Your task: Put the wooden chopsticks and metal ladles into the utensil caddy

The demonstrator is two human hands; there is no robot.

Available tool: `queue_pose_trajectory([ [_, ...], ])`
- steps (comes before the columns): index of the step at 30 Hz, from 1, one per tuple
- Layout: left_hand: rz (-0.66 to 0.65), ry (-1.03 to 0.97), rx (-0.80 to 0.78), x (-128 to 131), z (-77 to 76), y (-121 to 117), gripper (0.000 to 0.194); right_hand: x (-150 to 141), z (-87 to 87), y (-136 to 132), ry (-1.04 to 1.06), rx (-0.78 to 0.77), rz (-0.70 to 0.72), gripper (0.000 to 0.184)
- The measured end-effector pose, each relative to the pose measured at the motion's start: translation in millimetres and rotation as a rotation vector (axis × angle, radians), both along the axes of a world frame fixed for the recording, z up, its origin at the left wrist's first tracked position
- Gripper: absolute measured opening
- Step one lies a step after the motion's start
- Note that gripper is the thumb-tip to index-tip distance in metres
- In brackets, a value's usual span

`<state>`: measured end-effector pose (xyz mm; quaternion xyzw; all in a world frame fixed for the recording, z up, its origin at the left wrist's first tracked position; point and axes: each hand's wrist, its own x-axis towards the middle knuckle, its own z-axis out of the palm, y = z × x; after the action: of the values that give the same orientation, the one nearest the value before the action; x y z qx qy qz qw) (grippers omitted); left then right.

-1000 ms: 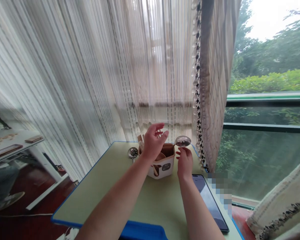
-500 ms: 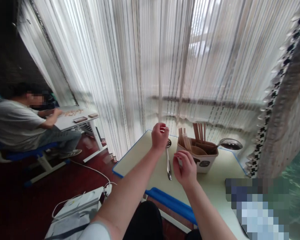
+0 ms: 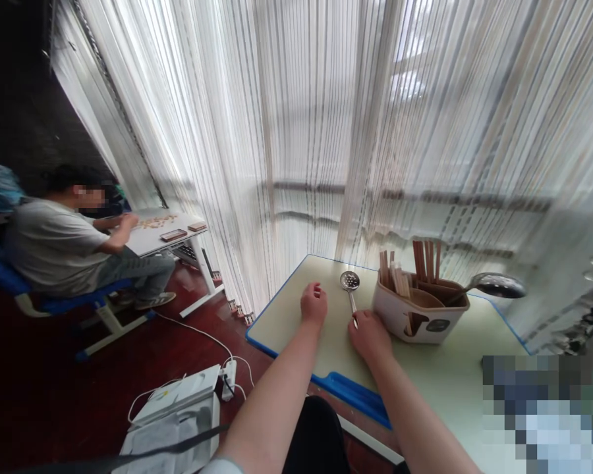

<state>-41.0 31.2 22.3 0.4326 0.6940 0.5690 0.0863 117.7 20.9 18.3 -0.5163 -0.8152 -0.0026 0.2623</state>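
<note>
A metal slotted spoon [image 3: 350, 282] lies on the pale tabletop, its perforated bowl pointing away from me. My right hand [image 3: 371, 337] is down at the near end of its handle, fingers closed over it. To the left of the spoon, my left hand [image 3: 314, 304] rests low over the table with its fingers curled in and nothing visible in them. Just right of my right hand stands a utensil holder [image 3: 427, 329] with chopsticks [image 3: 427, 261], short wooden sticks and a wooden spoon. A metal ladle [image 3: 499, 285] leans out over its right side.
The table [image 3: 277, 329] has a blue edge and a blue front tray. String curtains [image 3: 306, 131] hang behind it. A person [image 3: 64, 243] sits at another table on the left. A power strip [image 3: 228, 380] and cables lie at the lower left, beside white boxes.
My right hand has come down onto the slotted spoon's handle. The left hand has moved away from the spoon's bowl, lower toward the table. The view has shifted slightly left.
</note>
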Motion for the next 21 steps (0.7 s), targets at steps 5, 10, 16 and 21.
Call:
queue_pose_trajectory([
  [5, -0.066, 0.047, -0.006, 1.5, -8.4, 6.7, 0.023, -0.3, 2.6, 2.4, -0.092, -0.110, -0.081, 0.021],
  [10, -0.086, 0.078, -0.016, -0.9, -10.4, 6.2, 0.021, -4.6, 10.1, 1.7, -0.122, -0.175, -0.185, 0.018],
  [16, -0.103, 0.111, -0.041, -1.0, -10.4, 6.0, 0.018, -2.3, 12.7, -0.6, -0.121, -0.175, -0.222, 0.022],
  [21, -0.105, 0.133, -0.070, -1.0, -9.8, 5.9, 0.017, 1.4, 13.0, -3.1, -0.093, -0.153, -0.212, 0.022],
])
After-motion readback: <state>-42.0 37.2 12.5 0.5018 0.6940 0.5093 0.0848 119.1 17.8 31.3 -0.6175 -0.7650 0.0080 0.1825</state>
